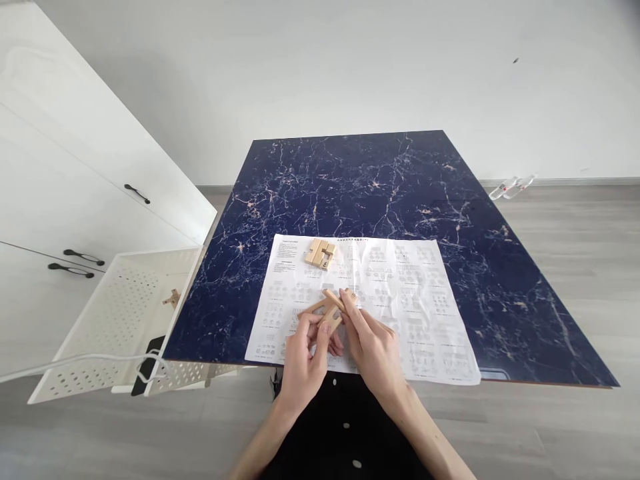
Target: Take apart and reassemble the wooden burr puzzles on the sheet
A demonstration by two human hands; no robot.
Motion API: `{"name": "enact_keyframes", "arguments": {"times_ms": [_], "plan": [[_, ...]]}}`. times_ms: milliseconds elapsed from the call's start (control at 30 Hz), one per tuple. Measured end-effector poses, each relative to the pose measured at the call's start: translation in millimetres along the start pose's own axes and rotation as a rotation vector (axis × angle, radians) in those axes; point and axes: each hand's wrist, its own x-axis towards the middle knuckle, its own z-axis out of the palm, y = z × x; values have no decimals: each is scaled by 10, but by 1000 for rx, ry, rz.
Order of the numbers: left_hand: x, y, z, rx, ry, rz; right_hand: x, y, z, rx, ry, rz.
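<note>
In the head view, a few interlocked wooden sticks (330,309) are held above the near edge of the instruction sheet (400,293), which lies on the dark marbled desk (375,180). The left hand (305,360) is closed on the sticks' lower end; the right hand (373,347) is pinched on their upper right. A finished wooden block cluster (321,253) sits farther back on the sheet. The notches are best kept aligned and pressure kept light. A white perforated basket (110,320) stands at left.
</note>
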Motion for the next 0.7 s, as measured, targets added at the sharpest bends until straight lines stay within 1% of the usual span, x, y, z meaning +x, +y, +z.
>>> {"name": "enact_keyframes", "arguments": {"times_ms": [133, 267, 367, 433, 533, 633, 700], "plan": [[-7, -3, 11, -4, 6, 11, 7, 13, -16, 23, -13, 16], [-9, 18, 20, -34, 42, -17, 20, 26, -45, 155, -44, 53], [11, 56, -20, -104, 96, -40, 19, 16, -47, 228, -23, 97], [37, 82, -80, -136, 153, -31, 22, 1, -47, 226, -17, 106], [86, 99, -191, -144, 225, -16, 59, -28, -59, 165, -42, 66], [130, 72, -272, -154, 243, -30, 137, -54, -66, 134, -84, -20], [150, 36, -292, -166, 248, -30, 194, -63, -49, 117, -97, -77]]}}
